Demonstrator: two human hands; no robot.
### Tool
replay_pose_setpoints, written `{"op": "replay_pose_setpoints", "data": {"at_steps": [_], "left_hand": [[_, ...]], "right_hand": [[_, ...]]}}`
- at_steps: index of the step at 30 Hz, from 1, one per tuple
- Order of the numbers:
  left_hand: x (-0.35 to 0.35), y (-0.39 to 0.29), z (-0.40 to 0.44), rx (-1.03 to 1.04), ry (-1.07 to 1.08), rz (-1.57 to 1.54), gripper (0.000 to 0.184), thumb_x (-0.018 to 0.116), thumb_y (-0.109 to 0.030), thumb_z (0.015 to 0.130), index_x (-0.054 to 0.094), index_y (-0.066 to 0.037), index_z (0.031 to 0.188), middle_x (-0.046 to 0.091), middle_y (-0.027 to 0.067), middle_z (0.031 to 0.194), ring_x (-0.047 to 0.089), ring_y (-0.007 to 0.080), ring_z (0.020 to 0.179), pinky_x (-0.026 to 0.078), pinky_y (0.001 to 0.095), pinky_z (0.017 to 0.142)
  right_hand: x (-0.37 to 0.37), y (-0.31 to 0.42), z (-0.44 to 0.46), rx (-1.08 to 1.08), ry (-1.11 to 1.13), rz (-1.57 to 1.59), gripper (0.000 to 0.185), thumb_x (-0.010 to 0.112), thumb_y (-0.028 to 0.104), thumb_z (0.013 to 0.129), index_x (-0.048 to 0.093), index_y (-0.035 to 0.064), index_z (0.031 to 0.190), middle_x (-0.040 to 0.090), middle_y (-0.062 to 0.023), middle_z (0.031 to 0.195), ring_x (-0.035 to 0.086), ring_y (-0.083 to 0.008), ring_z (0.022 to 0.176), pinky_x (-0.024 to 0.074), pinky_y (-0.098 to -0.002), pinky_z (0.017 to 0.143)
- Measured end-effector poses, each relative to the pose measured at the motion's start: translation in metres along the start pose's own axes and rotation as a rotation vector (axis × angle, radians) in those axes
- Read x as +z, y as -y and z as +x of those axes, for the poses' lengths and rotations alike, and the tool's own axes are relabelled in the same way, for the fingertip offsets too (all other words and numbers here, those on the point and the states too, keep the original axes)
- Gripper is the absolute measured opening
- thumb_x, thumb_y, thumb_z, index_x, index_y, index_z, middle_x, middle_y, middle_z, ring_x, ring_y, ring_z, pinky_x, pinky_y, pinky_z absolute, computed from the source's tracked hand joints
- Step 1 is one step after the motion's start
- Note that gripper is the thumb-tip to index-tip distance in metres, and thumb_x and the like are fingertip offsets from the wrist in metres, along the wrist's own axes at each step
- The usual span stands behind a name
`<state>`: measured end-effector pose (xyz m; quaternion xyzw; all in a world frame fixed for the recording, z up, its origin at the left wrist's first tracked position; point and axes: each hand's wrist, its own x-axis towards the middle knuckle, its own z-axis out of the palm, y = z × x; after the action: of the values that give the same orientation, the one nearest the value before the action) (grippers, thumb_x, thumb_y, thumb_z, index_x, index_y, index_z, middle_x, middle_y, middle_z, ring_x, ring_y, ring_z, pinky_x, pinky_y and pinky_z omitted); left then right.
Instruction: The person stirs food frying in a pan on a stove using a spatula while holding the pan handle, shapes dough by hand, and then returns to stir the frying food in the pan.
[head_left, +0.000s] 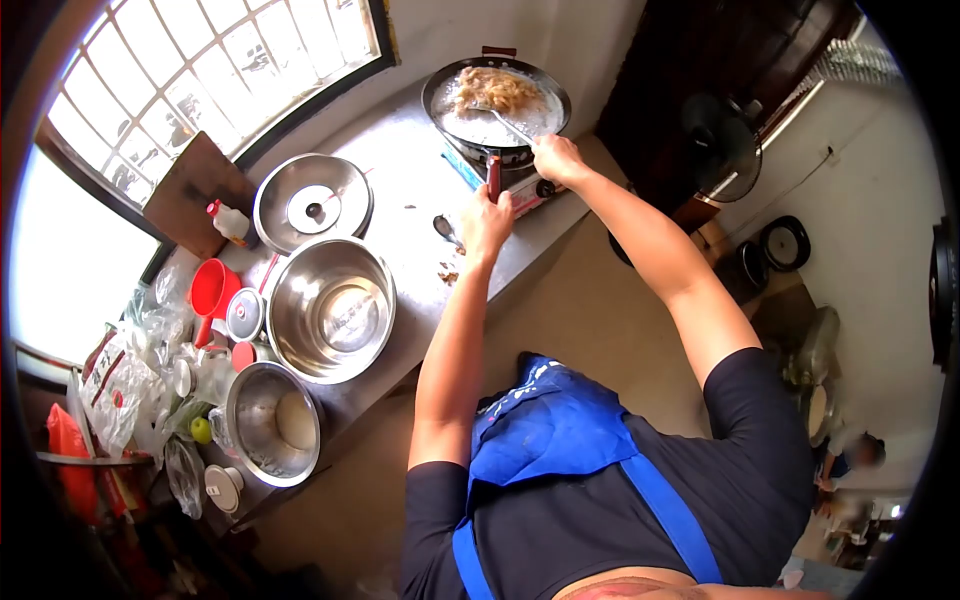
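A black wok (427,103) sits on a portable stove (528,198) at the far end of the counter. Inside it, golden-brown food pieces (495,90) lie in pale, foamy liquid. My left hand (487,222) is closed around the wok's reddish-brown handle (494,172). In my right hand (560,162) is a long-handled metal utensil (514,128), its head down among the food, so its exact shape is hidden. A ladle (446,228) rests on the counter just left of my left hand, with brown scraps (448,273) nearby.
Left on the counter (405,150) stand a large steel bowl (330,255), a smaller one (245,425), a round steel lid or basin (350,190), a red dipper (212,288), a bottle (232,222) and plastic bags (125,395). A fan (720,150) stands right. Another person (845,460) is far off.
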<state>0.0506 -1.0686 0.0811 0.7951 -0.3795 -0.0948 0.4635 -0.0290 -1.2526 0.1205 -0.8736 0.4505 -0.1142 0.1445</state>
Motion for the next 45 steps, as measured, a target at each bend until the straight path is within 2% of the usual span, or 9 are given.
{"op": "replay_pose_setpoints", "data": {"at_steps": [3,5,7,25,27,28,31,36,45], "left_hand": [[0.002,-0.017,-0.005,-0.066,-0.004,-0.028,0.036,0.061,-0.034,0.089,0.069,-0.001,0.101,0.071,0.0274,0.093,0.068,0.0455,0.092,0.053,0.0524,0.086],[0.001,-0.016,-0.006,-0.084,-0.010,-0.040,0.035,0.061,-0.034,0.088,0.069,-0.003,0.103,0.071,0.0264,0.093,0.068,0.0456,0.093,0.052,0.0521,0.086],[-0.001,-0.015,-0.008,-0.093,0.022,-0.102,0.035,0.062,-0.035,0.089,0.069,-0.004,0.105,0.072,0.0254,0.094,0.068,0.0457,0.093,0.052,0.0519,0.086],[-0.003,0.014,-0.002,-0.141,0.070,-0.232,0.048,0.067,-0.039,0.089,0.068,-0.001,0.118,0.072,0.0254,0.099,0.070,0.0407,0.098,0.053,0.0456,0.086],[0.006,0.020,-0.004,-0.174,-0.024,-0.218,0.057,0.068,-0.046,0.091,0.066,0.001,0.124,0.073,0.0195,0.091,0.072,0.0302,0.088,0.053,0.0399,0.081],[-0.007,0.005,-0.013,-0.252,-0.009,-0.232,0.076,0.066,-0.054,0.089,0.056,0.005,0.136,0.067,0.0293,0.121,0.064,0.0411,0.117,0.047,0.0437,0.102],[-0.016,-0.007,-0.037,-0.296,-0.053,-0.295,0.086,0.065,-0.060,0.090,0.047,0.007,0.142,0.064,0.0339,0.123,0.061,0.0435,0.120,0.046,0.0458,0.104],[-0.022,-0.004,-0.080,-0.315,-0.176,-0.476,0.071,0.063,-0.046,0.099,0.046,0.007,0.142,0.058,0.0087,0.065,0.060,0.0203,0.062,0.049,0.0373,0.065],[-0.004,0.073,-0.158,-0.388,-0.017,-0.546,0.045,0.049,-0.039,0.106,0.071,0.000,0.107,0.069,0.0145,0.077,0.061,0.0182,0.069,0.049,0.0343,0.068]], "right_hand": [[0.014,-0.021,0.025,-0.010,0.028,0.035,0.030,0.055,0.028,0.097,0.070,0.0145,0.119,0.071,-0.0180,0.111,0.066,-0.0392,0.107,0.0510,-0.0480,0.093],[-0.005,-0.030,0.025,0.033,0.195,0.320,0.033,0.053,0.026,0.102,0.067,0.0118,0.128,0.064,-0.0104,0.072,0.061,-0.0178,0.062,0.0489,-0.0364,0.051],[-0.043,-0.021,0.009,0.291,0.325,0.614,0.035,0.052,0.025,0.105,0.062,0.0132,0.136,0.049,-0.0006,0.066,0.042,-0.0071,0.052,0.0334,-0.0256,0.041],[-0.143,-0.082,-0.016,0.410,0.573,0.975,0.035,0.046,0.019,0.108,0.058,0.0076,0.140,0.043,0.0056,0.066,0.025,-0.0007,0.046,0.0202,-0.0164,0.038],[-0.149,-0.077,-0.024,0.424,0.558,1.003,0.034,0.046,0.020,0.108,0.059,0.0075,0.138,0.043,0.0060,0.066,0.025,-0.0001,0.045,0.0199,-0.0160,0.037],[-0.151,-0.076,-0.026,0.428,0.560,1.016,0.033,0.047,0.020,0.108,0.060,0.0067,0.135,0.043,0.0061,0.065,0.025,0.0003,0.044,0.0196,-0.0157,0.037],[-0.154,-0.075,-0.031,0.436,0.543,1.021,0.031,0.049,0.020,0.108,0.061,0.0064,0.133,0.043,0.0061,0.064,0.024,0.0010,0.044,0.0193,-0.0153,0.036],[-0.168,-0.061,-0.039,0.432,0.517,0.991,0.029,0.051,0.021,0.107,0.062,0.0056,0.129,0.043,0.0066,0.064,0.025,0.0014,0.043,0.0197,-0.0142,0.035],[-0.189,-0.045,-0.018,0.377,0.479,0.838,0.030,0.050,0.022,0.107,0.062,0.0086,0.130,0.044,0.0064,0.063,0.025,0.0010,0.041,0.0195,-0.0158,0.035]]}}
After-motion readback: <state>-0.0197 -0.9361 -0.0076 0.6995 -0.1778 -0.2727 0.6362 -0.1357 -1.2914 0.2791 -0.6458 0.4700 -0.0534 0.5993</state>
